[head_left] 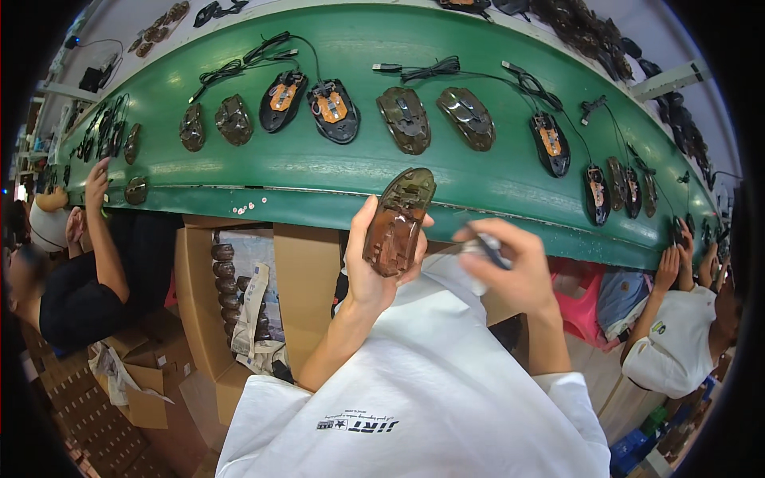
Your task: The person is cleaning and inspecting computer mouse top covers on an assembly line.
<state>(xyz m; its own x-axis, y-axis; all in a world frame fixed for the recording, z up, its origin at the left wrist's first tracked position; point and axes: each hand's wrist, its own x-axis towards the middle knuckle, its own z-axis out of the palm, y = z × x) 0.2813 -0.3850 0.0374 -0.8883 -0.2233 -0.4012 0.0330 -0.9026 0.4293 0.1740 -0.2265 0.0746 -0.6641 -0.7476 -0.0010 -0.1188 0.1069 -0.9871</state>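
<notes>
Working on one translucent brown mouse shell (400, 227), held above the near edge of the green belt (490, 187). Left hand (368, 259) is closed on it, thumb on the left side, fingertips round the right. Shell is tilted, looks inside-up, moulded ribs showing. Right hand (514, 259) is just to the right, fingers curled on a small dark-and-light item (492, 250); motion blur, can't tell what it is. It's apart from the shell.

Progress, my read: mid-job on this piece. No circuit board or cable visible in the held shell, and it isn't joined to a base. On the far side of it, two more loose shells (404, 119) (466, 119) lie side by side on the belt, also unjoined. Far left, two black mouse bases (284, 92) (333, 111) have orange inserts exposed and cables attached, no tops on. Far right, another base (550, 144) is open too. So base/top closing looks undone on all of these. More brown shells (229, 285) sit in the cardboard box (199, 299) near left, so plenty of stock remains.
</notes>
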